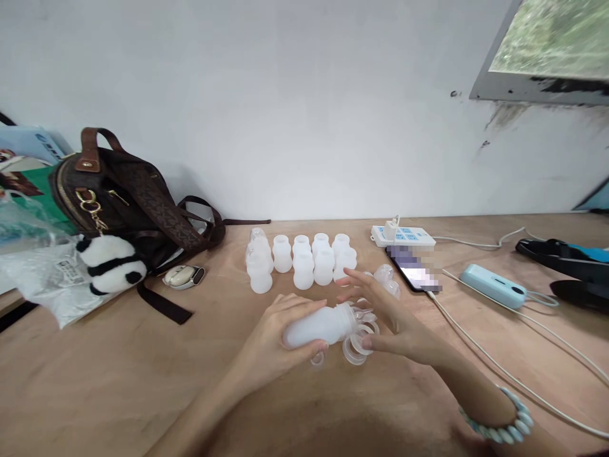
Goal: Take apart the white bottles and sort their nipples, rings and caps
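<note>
My left hand (280, 336) is wrapped round a white translucent baby bottle (316, 329), tilted on its side with its neck toward the right. Fingers spread, my right hand (390, 320) hovers by the bottle's neck; whether it touches anything there I cannot tell. Clear rings (354, 350) lie on the table under and beside that hand, partly hidden by it. A smaller ring (318, 359) sits below the bottle. Behind my hands stand several upright white bottles (303, 270) in rows, and a clear domed cap (387, 279) lies to their right.
A brown backpack (124, 190) with a panda plush (111, 263) and a plastic bag (47, 273) occupy the left. Near them lies a watch (185, 277). On the right are a power strip (404, 236), a phone (412, 268), cables and a light-blue device (493, 285).
</note>
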Demonstrator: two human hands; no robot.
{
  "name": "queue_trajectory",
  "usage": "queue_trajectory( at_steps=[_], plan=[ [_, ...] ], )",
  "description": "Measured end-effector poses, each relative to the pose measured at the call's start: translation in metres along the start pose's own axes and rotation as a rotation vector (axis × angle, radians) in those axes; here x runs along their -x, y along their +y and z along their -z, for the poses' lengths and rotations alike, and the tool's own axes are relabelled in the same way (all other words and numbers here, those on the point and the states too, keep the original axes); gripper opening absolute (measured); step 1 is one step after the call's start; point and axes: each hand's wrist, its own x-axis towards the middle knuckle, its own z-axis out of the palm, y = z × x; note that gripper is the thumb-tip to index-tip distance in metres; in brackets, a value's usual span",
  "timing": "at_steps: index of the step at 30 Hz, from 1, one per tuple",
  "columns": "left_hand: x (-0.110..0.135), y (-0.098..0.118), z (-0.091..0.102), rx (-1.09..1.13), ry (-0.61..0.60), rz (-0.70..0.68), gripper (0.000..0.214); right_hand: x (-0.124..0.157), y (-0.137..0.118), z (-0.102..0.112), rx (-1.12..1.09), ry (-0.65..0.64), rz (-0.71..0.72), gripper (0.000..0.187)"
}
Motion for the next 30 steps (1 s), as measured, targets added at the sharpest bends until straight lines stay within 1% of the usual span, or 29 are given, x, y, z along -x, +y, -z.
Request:
queue_trajectory(
  at_steps=[1,2,5,6,8,10,12,13,15,16,17,19,21,22,23,25,27,28,30],
  plan=[
    [0.0002,0.0,-0.0005,-0.002,-0.004,-0.006,0.043,-0.0004,0.0002,0.0003,-0.029,-0.005,-0.011,0.073],
    [0.0003,-0.0001,-0.0013,-0.004,-0.01,-0.015,0.044,-0.0008,0.0011,-0.0003,-0.048,0.009,-0.032,0.069],
    [0.0007,-0.0011,-0.0037,-0.014,-0.03,-0.044,0.045,-0.0017,0.0045,-0.0039,-0.056,0.113,-0.152,0.04],
    [0.0008,-0.0015,-0.0042,-0.016,-0.031,-0.048,0.045,-0.0019,0.0049,-0.0043,-0.058,0.138,-0.185,0.036],
    [0.001,-0.0021,-0.0046,-0.015,-0.027,-0.049,0.045,-0.0024,0.0042,-0.0032,-0.091,0.127,-0.179,0.04],
    [0.001,-0.0023,-0.0044,-0.012,-0.015,-0.045,0.045,-0.0026,0.0022,-0.0011,-0.116,0.049,-0.123,0.049],
    [0.0009,-0.0021,-0.0042,-0.012,-0.011,-0.045,0.045,-0.0024,0.0012,-0.0006,-0.088,0.007,-0.097,0.057],
    [0.0008,-0.0019,-0.0043,-0.014,-0.014,-0.052,0.045,-0.0021,0.0014,-0.0012,-0.068,0.015,-0.117,0.053],
    [0.0009,-0.0017,-0.0046,-0.022,-0.029,-0.072,0.045,-0.0014,0.0028,-0.0031,-0.063,0.069,-0.195,0.036],
    [0.0009,-0.0017,-0.0049,-0.027,-0.034,-0.083,0.045,-0.0012,0.0036,-0.0037,-0.084,0.089,-0.225,0.033],
    [0.001,-0.0018,-0.0051,-0.03,-0.033,-0.088,0.045,-0.001,0.0041,-0.0039,-0.116,0.088,-0.236,0.033],
    [0.0012,-0.0019,-0.0052,-0.034,-0.022,-0.08,0.046,-0.0012,0.0044,-0.0026,-0.161,0.046,-0.187,0.037],
    [0.0013,-0.0017,-0.005,-0.034,-0.017,-0.068,0.046,-0.0018,0.0042,-0.0008,-0.151,0.001,-0.123,0.048],
    [0.0013,-0.0014,-0.0049,-0.032,-0.021,-0.071,0.046,-0.0021,0.0042,-0.0002,-0.134,0.0,-0.114,0.052],
    [0.0012,-0.0009,-0.0048,-0.028,-0.029,-0.08,0.046,-0.0023,0.0043,0.0001,-0.117,0.025,-0.127,0.05],
    [0.0012,0.0001,-0.0045,-0.02,-0.044,-0.101,0.046,-0.0028,0.0044,-0.0001,-0.112,0.102,-0.192,0.038],
    [0.0012,0.001,-0.004,-0.018,-0.046,-0.101,0.047,-0.0029,0.0034,-0.0001,-0.146,0.122,-0.238,0.039],
    [0.0013,0.0014,-0.0035,-0.018,-0.041,-0.089,0.047,-0.0028,0.0025,-0.0001,-0.158,0.097,-0.234,0.042],
    [0.0015,0.0018,-0.0022,-0.015,-0.036,-0.062,0.045,-0.0024,0.001,-0.0006,-0.129,0.009,-0.172,0.048]
  ],
)
